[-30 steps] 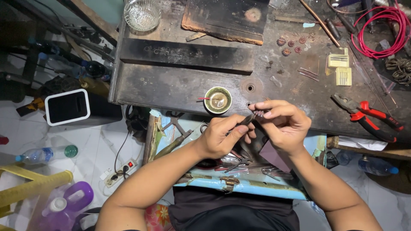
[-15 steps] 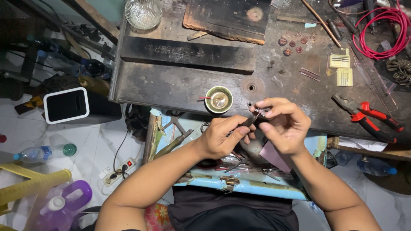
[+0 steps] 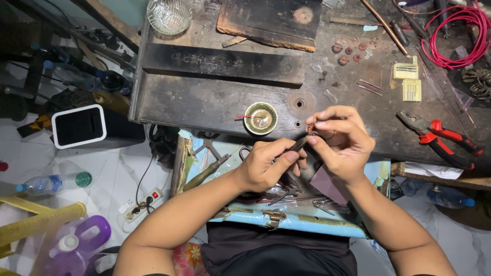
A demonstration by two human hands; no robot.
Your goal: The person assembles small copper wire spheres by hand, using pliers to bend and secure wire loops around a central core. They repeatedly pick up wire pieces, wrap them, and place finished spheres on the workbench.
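My left hand (image 3: 268,164) grips a pair of thin dark tweezers (image 3: 298,145) that point up and right. Their tip meets a tiny reddish wire piece (image 3: 310,129) pinched between the thumb and fingers of my right hand (image 3: 340,144). Both hands hover over the near edge of a dark, worn workbench (image 3: 215,102). A small brass bowl (image 3: 260,118) sits on the bench just left of the hands. Below the hands lies an open light-blue drawer (image 3: 286,222) with metal tools in it.
Red-handled pliers (image 3: 442,140) lie at the right, a red wire coil (image 3: 458,33) at the far right. Small reddish coiled pieces (image 3: 349,51), yellow cards (image 3: 406,71), a wood block (image 3: 271,20) and a glass bowl (image 3: 169,15) sit at the back. Bottles and a white box (image 3: 79,125) stand on the floor at left.
Both hands have shifted slightly up and right toward the bench edge; the tweezers' tip now meets the small piece in my right fingers.
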